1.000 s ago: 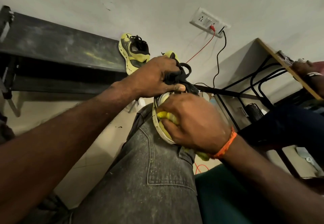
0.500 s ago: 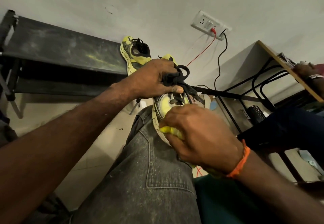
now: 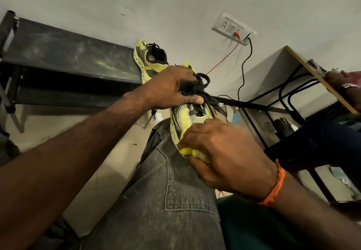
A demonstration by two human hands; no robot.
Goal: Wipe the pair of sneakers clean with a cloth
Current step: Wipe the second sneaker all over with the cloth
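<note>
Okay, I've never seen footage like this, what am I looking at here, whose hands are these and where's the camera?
There is no machine here. The camera sits on a person's head, looking down at their own two hands. The left hand grips a yellow sneaker by its black laces, steadying it on the knee of their grey jeans. The right hand, with an orange wristband, presses a yellow cloth against the shoe's side. The second sneaker waits beside a dark bench by the wall. At the right edge, another person sits at a desk.
</note>
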